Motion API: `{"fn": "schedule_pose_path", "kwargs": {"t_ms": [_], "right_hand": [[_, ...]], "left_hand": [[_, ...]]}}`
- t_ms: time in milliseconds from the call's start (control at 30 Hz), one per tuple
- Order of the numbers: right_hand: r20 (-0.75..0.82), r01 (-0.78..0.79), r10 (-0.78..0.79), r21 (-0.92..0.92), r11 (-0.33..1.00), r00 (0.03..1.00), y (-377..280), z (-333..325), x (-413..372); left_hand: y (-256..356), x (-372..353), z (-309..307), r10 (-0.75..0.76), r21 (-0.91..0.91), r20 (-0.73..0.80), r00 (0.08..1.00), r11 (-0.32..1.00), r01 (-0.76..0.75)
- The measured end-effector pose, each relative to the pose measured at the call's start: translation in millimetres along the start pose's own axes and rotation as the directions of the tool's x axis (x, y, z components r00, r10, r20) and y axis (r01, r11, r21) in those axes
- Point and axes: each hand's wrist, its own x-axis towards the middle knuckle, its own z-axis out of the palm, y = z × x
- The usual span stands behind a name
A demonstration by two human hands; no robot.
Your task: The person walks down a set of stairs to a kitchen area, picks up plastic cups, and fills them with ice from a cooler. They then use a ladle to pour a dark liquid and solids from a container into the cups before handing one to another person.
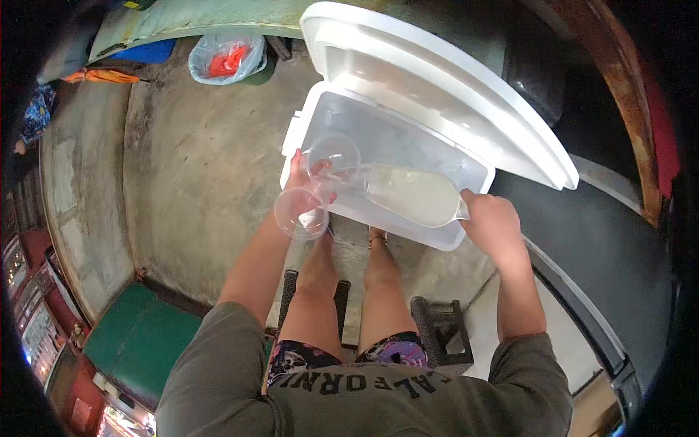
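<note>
My left hand (298, 172) is closed around two clear plastic cups; one cup (335, 154) reaches over the bin's left end, and the other cup (301, 215) sits nearer my forearm. A small white patch shows inside the nearer cup. My right hand (492, 223) grips the handle end of a white scoop (413, 194), whose broad body points left toward the cups. Beneath both hands stands a white plastic bin (475, 169) with its thick white lid (466, 87) tilted up along the far side. The scoop and cups hide part of the bin's inside.
A lined trash bin (227, 62) with something red inside stands by the far wall. At lower right is a dark stool (443, 329), and a dark surface (604, 255) extends along the right. A green panel (142, 339) lies at lower left, beside a low concrete ledge (84, 211).
</note>
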Motion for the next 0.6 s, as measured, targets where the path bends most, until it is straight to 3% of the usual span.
{"fn": "schedule_pose_path", "kwargs": {"t_ms": [67, 100, 167, 200, 267, 433, 500, 533, 600], "right_hand": [[-0.018, -0.026, 0.026, -0.027, 0.999, 0.999, -5.4, -14.9, -15.9], [-0.027, -0.038, 0.037, -0.037, 0.999, 0.999, -7.1, -20.3, -23.5], [-0.045, -0.054, 0.052, -0.051, 0.997, 0.998, -5.5, -28.3, -38.8], [-0.052, -0.062, 0.059, -0.058, 0.996, 0.997, -3.5, -30.2, -45.9], [-0.07, -0.068, 0.069, 0.025, 0.997, 0.995, 6.5, -31.3, -58.8], [0.047, -0.273, 0.272, 0.309, 0.911, 0.961, 40.5, -11.2, -51.4], [0.041, -0.324, 0.328, 0.317, 0.892, 0.944, 48.9, 17.0, -29.7], [0.042, -0.341, 0.347, 0.333, 0.879, 0.937, 51.4, 34.1, -17.2], [0.049, -0.34, 0.345, 0.357, 0.87, 0.937, 51.2, 67.8, 7.1]], "left_hand": [[-10.6, 11.4, -8.6, 0.071, 0.093, 0.069, 0.995, 0.993, -0.077], [-28.9, 31.4, -44.9, 0.129, 0.136, 0.109, 0.986, 0.98, -0.143], [-36.4, 41.1, -63.2, 0.16, 0.022, 0.246, 0.956, 0.985, -0.171], [-34.8, 40.0, -57.1, 0.148, -0.129, 0.34, 0.929, 0.986, -0.11], [-29.6, 35.2, -48.3, 0.177, -0.201, 0.424, 0.888, 0.975, -0.098], [-18.0, 10.9, -28.8, 0.307, 0.159, 0.427, 0.851, 0.9, -0.405], [-15.5, -3.9, -7.6, 0.342, 0.138, 0.38, 0.859, 0.898, -0.418], [-16.5, -13.8, 13.4, 0.344, 0.044, 0.325, 0.881, 0.925, -0.378], [-15.8, -15.6, 4.8, 0.336, 0.066, 0.21, 0.918, 0.932, -0.356]]}}
